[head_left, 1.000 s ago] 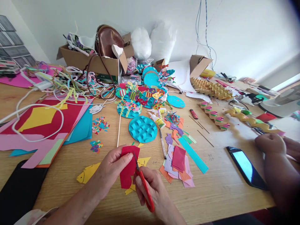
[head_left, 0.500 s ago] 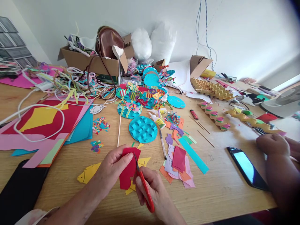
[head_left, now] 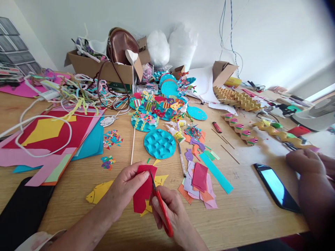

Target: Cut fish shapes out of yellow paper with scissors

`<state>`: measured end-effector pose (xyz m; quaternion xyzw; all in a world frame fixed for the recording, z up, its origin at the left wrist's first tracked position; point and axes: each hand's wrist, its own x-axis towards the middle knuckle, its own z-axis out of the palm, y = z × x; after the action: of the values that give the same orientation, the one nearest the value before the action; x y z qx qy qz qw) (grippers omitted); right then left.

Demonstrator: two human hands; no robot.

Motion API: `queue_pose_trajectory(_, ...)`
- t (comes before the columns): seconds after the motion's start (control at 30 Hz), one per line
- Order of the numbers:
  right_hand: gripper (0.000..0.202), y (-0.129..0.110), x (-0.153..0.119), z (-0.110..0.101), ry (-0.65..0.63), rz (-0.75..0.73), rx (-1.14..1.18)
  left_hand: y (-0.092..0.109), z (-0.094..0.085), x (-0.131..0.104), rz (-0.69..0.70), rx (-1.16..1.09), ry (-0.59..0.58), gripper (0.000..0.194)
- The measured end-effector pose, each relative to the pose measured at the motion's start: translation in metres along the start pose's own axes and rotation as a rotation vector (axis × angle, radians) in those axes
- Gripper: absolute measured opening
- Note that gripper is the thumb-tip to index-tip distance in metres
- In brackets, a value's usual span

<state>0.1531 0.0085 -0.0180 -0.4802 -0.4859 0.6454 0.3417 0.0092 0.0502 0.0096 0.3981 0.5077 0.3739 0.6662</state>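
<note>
Between finger and thumb, my left hand (head_left: 131, 186) pinches a piece of red paper (head_left: 142, 197) just above the table. My right hand (head_left: 170, 207) grips red-handled scissors (head_left: 164, 215), their blades laid against the upper right part of that paper. Under my left forearm lies a yellow paper fish (head_left: 98, 192), partly hidden. Yellow paper scraps (head_left: 160, 180) show behind and beneath the red piece. Beyond my hands sits a round blue disc (head_left: 159, 143) covered in curled scale-like flaps, with a wooden stick (head_left: 133, 146) to its left.
Right of my hands are a pen (head_left: 181, 160), a stack of coloured paper pieces (head_left: 200, 177) and a blue strip (head_left: 216, 173). A phone (head_left: 276, 188) lies near another person's hand (head_left: 305, 162). Coloured sheets (head_left: 86, 148) and a black object (head_left: 23, 209) cover the left side.
The red paper has shifted very slightly, its lower edge a touch lower. Both hands keep nearly the same place and grip.
</note>
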Motion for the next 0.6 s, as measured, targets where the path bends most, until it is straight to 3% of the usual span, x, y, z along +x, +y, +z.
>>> queue_pose_trajectory(0.3,0.045,0.012,0.0,-0.009,0.01,-0.028,-0.163,0.003,-0.001,-0.001,0.007,0.048,-0.018,0.016)
queue_pose_trajectory(0.6,0.043,0.008,0.0,-0.007,-0.019,-0.002,-0.078,0.001,-0.001,0.001,0.036,0.071,-0.008,0.018)
